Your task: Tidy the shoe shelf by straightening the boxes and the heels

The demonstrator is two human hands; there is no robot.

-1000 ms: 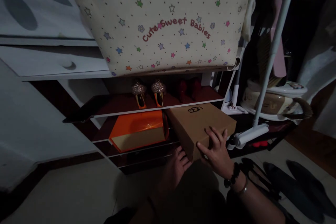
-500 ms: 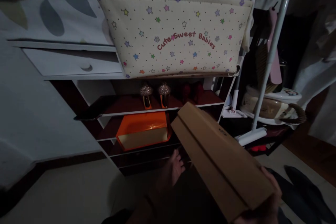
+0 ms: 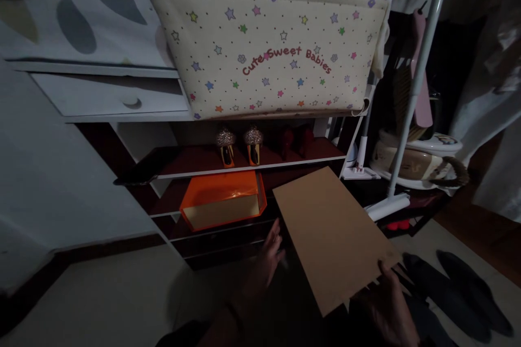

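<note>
Right hand (image 3: 382, 309) grip holds flat brown cardboard box (image 3: 331, 233) by its near edge, tilted up before it; left hand (image 3: 266, 263), fingers spread and empty, hovers just left, below orange shoebox (image 3: 222, 203) on shelf.

Brown cardboard box (image 3: 331, 236) out in front of a dim shoe rack (image 3: 248, 165)

Right hand (image 3: 382, 312) grips its near edge, left hand (image 3: 266, 263) spread open just left. Behind: shiny orange box (image 3: 222, 203), glittery heels (image 3: 239, 143), star-print cream fabric basket (image 3: 271, 51) up top.

Dim, grainy view with deep shadow low down, edges bowed by the lens, hands softly blurred.
</note>
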